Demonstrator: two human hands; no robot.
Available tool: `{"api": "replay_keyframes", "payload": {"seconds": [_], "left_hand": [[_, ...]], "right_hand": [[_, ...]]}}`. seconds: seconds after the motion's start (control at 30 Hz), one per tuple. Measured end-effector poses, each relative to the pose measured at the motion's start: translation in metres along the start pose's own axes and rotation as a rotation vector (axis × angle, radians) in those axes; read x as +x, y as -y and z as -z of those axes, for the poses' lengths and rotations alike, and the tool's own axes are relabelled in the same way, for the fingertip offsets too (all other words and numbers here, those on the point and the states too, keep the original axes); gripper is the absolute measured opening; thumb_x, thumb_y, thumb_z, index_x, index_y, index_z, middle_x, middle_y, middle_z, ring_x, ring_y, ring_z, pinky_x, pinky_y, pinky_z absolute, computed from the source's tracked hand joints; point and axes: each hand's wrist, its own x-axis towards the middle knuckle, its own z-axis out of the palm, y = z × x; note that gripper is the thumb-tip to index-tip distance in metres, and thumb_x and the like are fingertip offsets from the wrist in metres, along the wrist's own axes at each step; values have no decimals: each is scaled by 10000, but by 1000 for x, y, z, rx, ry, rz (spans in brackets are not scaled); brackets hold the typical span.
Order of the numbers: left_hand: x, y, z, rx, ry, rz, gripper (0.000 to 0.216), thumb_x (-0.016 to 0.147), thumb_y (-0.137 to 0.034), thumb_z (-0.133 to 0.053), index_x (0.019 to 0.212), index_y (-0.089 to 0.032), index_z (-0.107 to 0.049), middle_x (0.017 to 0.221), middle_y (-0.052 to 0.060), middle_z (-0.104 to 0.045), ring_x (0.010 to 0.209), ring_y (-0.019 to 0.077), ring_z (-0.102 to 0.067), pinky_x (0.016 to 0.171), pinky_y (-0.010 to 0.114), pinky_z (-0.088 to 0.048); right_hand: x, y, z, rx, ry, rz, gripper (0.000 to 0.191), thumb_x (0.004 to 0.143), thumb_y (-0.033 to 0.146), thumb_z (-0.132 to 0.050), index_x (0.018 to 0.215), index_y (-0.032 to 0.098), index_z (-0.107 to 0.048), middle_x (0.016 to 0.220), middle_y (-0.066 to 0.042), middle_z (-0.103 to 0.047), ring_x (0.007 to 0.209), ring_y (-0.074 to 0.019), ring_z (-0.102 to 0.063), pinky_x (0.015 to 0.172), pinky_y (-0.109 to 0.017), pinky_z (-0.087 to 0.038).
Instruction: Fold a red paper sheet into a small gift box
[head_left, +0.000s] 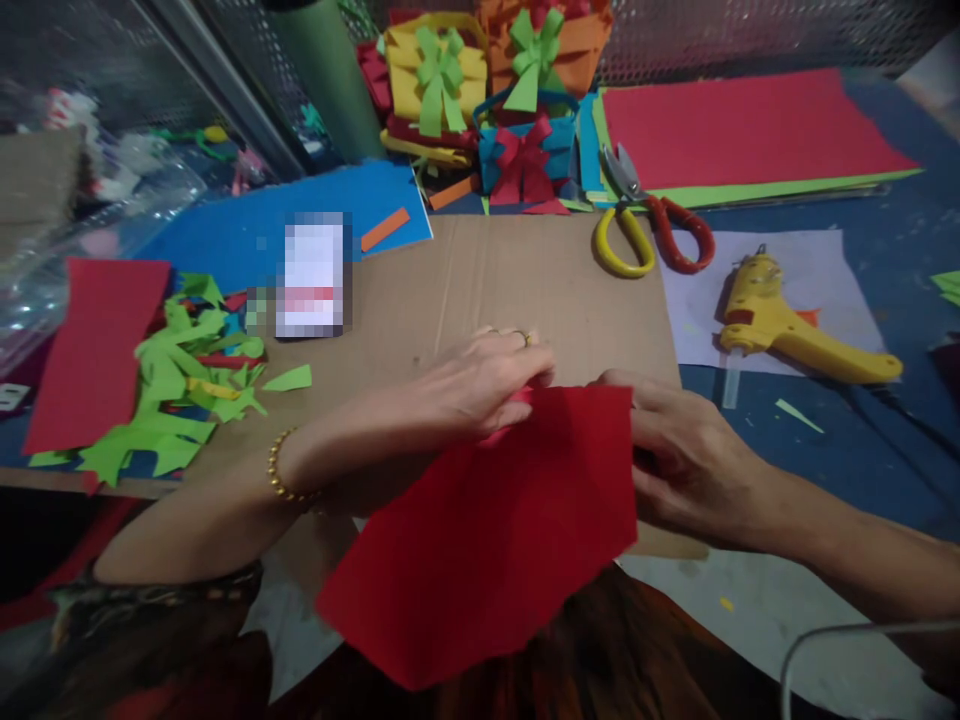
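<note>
A sheet of red paper point(495, 550) is held up in front of me, tilted over the near edge of the cardboard. My left hand point(480, 385) grips its upper left edge, thumb on the near side and fingers bent behind. On the right side, my right hand point(682, 455) is closed at the sheet's edge, its fingertips partly hidden behind the paper. Beyond my hands lie scissors point(626, 195) with one yellow and one red handle, blades slightly apart. A yellow glue gun point(787, 325) rests on a white sheet to the right.
Green paper scraps point(169, 385) pile beside a red piece point(101, 350) at left. Small paper baskets with bows point(525, 150) stand at the back, near stacked coloured sheets point(750, 130). A blurred-out white item point(313, 270) lies on the cardboard point(517, 280). A cord trails at right.
</note>
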Motion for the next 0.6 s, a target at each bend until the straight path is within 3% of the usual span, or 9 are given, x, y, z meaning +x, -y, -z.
{"api": "replay_keyframes", "payload": {"seconds": [0.13,0.27,0.4,0.6], "left_hand": [[-4,-1,0,10,-3,96,88,962,-193,-573,950,-229,-493,966,21,-579,867,195,-520,767,318,-377],[-4,-2,1,69,18,57,161,979,-274,-617,906,-223,-482,936,22,-587,841,201,-511,801,339,-365],[-5,-9,9,65,48,128,171,971,-266,-643,924,-217,-487,962,26,-600,868,209,-519,787,330,-357],[-9,-8,10,36,83,180,201,960,-290,-665,926,-223,-478,940,6,-587,846,203,-512,756,318,-354]], "right_hand": [[0,1,0,3,-13,10,226,924,69,-488,766,230,-477,734,6,-510,630,-121,-510,524,-232,-392],[-1,2,1,17,11,-20,176,953,111,-497,817,214,-539,810,-43,-591,693,-146,-574,557,-259,-448],[-1,1,1,-24,70,-38,168,970,111,-504,1012,200,-640,894,-74,-659,783,-171,-632,633,-281,-509],[-2,1,0,-46,54,-27,173,969,100,-491,999,197,-631,867,-78,-646,766,-180,-629,625,-287,-501]]}}
